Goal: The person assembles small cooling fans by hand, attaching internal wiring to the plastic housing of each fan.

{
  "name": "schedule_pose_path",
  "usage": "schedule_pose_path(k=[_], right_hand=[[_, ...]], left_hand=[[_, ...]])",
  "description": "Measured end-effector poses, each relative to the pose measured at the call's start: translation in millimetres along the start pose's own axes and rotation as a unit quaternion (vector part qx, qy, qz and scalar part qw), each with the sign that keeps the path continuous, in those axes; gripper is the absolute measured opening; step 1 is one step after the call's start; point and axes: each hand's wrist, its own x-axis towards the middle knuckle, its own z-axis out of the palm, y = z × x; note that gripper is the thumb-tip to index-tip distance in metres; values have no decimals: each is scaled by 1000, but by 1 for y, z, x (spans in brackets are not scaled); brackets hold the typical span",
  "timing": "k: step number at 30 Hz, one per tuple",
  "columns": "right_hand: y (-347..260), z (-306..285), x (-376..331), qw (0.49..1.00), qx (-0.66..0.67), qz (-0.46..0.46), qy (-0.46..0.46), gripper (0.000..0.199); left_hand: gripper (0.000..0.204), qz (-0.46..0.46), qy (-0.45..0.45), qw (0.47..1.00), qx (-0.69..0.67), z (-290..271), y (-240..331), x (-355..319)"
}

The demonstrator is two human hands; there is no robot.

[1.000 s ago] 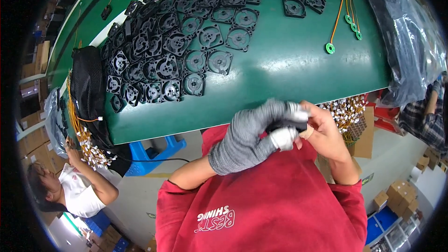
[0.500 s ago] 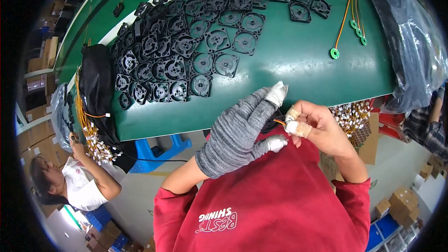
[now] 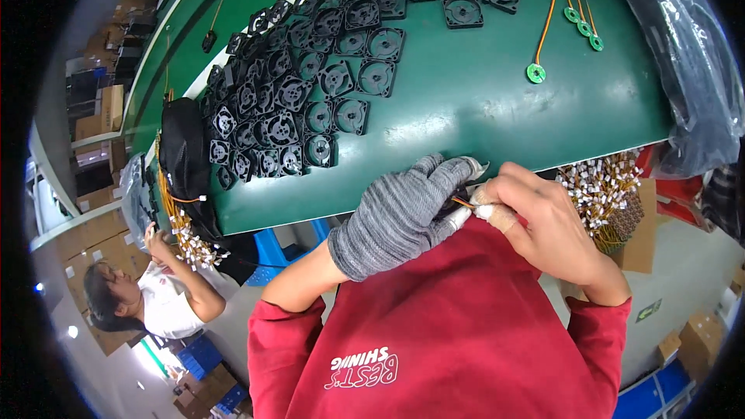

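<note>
My left hand (image 3: 400,217), in a grey knitted glove with white-covered fingertips, is closed around a small black fan frame (image 3: 459,195) near the table's front edge. Most of that frame is hidden by the glove. Thin orange and dark wires (image 3: 463,202) come out of it toward my right hand (image 3: 535,217). Bare except for tape on the thumb and fingertip, that hand pinches the wires close beside the frame. Both hands are almost touching, just above my red top.
Many black fan frames (image 3: 334,77) cover the left of the green table (image 3: 458,120). Green ring boards on wires (image 3: 536,73) lie at the right, by a clear plastic bag (image 3: 675,54). Bundles of white connectors (image 3: 597,186) hang below the edge. A person (image 3: 167,295) works at the left.
My left hand has curled its fingers in around the frame, and my right hand has turned over and closed in on the wires. The whole view has shifted slightly.
</note>
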Motion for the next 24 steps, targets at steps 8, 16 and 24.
schedule_pose_path(k=[8, 16, 24], right_hand=[[4, -8, 10, 984, -81, -155, -42, 15], [-8, 5, 5, 916, -271, -288, 61, 19], [-22, 44, 12, 883, -302, -316, 172, 18]], left_hand=[[35, -35, 16, 996, -77, 4, 6, -10], [44, -122, 63, 944, -299, -2, 22, -34], [43, -91, 126, 870, -467, 3, 3, -48]])
